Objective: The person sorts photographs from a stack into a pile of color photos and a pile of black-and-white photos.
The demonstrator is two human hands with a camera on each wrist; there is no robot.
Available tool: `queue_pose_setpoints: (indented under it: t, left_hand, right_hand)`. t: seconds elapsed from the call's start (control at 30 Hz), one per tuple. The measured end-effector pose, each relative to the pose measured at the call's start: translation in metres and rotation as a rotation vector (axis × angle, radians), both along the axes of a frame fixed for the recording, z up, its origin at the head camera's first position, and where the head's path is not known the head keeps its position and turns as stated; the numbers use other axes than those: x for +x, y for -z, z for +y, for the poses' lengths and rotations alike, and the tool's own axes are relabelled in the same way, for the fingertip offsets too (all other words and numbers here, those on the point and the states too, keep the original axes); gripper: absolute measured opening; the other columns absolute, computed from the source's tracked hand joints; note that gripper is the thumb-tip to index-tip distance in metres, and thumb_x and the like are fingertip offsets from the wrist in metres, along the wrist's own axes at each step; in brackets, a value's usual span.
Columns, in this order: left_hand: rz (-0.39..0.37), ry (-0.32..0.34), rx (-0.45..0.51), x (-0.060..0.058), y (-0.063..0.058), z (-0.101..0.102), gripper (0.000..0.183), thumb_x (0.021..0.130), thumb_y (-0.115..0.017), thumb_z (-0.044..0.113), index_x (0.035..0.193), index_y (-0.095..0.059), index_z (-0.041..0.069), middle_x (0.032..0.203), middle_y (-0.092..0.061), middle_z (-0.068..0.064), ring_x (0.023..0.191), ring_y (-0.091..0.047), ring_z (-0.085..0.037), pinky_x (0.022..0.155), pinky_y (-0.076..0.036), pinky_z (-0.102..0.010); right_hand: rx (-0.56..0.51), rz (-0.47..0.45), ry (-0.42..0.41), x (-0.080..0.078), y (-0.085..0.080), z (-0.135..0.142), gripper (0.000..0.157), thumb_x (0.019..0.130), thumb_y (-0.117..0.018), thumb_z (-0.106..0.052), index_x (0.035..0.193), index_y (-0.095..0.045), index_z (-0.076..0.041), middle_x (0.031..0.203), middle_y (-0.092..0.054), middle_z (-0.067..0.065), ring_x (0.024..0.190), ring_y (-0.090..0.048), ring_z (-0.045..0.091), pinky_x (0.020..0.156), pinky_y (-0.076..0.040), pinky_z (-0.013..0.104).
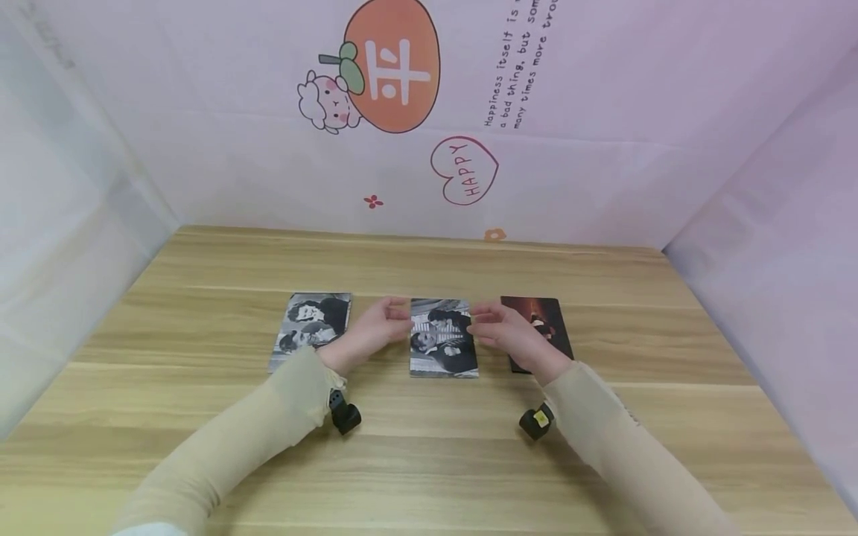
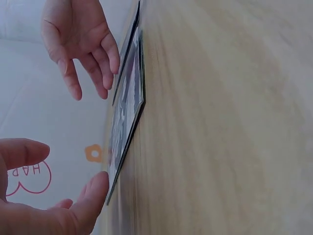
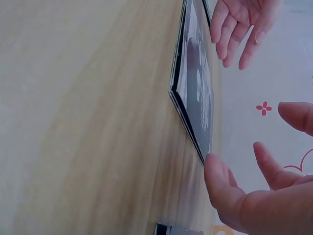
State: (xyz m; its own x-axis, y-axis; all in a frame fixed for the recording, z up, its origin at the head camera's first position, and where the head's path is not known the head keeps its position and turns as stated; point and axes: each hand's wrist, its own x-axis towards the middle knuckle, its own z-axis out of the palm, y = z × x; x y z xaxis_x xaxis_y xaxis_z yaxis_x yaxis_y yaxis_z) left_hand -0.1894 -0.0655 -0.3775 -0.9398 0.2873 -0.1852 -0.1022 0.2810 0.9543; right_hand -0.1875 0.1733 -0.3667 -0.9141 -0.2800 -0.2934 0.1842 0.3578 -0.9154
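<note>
A thin booklet with a black-and-white photo cover [image 1: 442, 350] lies flat in the middle of the table; layered edges show in both wrist views. My left hand [image 1: 372, 327] is at its left edge, fingers loosely extended and thumb apart. On the other side, my right hand [image 1: 507, 332] is spread the same way by the right edge. In the left wrist view, a fingertip [image 2: 100, 183] of the left hand comes up to the booklet's edge; whether it touches I cannot tell. Neither hand grips anything.
Another black-and-white photo booklet [image 1: 310, 316] lies at the left, partly under my left forearm. A dark reddish one [image 1: 546, 316] lies at the right, partly covered by my right hand. Behind the wooden table [image 1: 429, 461] stands a printed white cloth wall [image 1: 576, 186].
</note>
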Motion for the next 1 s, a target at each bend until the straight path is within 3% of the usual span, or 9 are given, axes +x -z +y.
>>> queue_pose_setpoints:
  t: [0.4,1.0]
  left_hand:
    - [-0.117,-0.054,0.116,-0.0038,0.0057,0.002,0.061,0.092,-0.052,-0.001,0.144,-0.02,-0.008,0.139,-0.039,-0.033,0.124,-0.048,-0.041,0.099,-0.048,-0.041]
    - [-0.135,-0.059,0.122,-0.0017,0.0056,0.0058,0.066,0.092,-0.052,0.0,0.146,-0.015,-0.007,0.145,-0.029,-0.033,0.129,-0.042,-0.042,0.101,-0.046,-0.042]
  right_hand:
    - [0.021,-0.019,0.006,0.0001,0.0024,-0.0032,0.048,0.093,-0.053,-0.009,0.136,-0.038,0.006,0.14,-0.038,0.027,0.128,-0.042,0.037,0.107,-0.039,0.047]
    - [0.025,-0.007,0.012,0.0026,0.0056,-0.0049,0.047,0.093,-0.054,-0.012,0.135,-0.04,0.006,0.142,-0.038,0.027,0.13,-0.041,0.037,0.109,-0.037,0.046]
